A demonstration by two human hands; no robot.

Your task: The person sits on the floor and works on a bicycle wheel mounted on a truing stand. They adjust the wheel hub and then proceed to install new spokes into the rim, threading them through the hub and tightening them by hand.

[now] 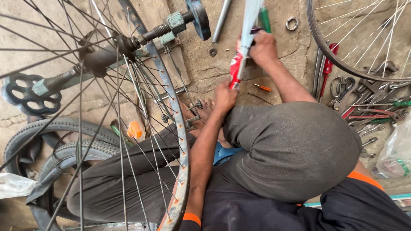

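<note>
Nearest to me are my own bent knees in grey trousers, and I sit on the ground with the bare wheel rim standing upright at my left, its spokes crossing the near view. My left arm runs out past the rim, elbow low, forearm straight, and my left hand is clenched round the red lower end of a long packet that seems to hold a bundle of thin rods, perhaps spokes; the wrapper hides them, so I cannot be sure. My right arm reaches farther, over the knee, wrist bent inward, and my right hand grips the same packet higher up, where the red gives way to the pale, shiny sleeve that rises toward the far edge.

To do this well, I judge the lower hand should hold firm as the anchor while the upper one works along the sleeve, keeping the bundle straight so nothing bends or spills.

Beyond, a small orange-handled screwdriver lies on the concrete floor just past my hands. Scissors and other tools lie to the right, by a second wheel.
</note>
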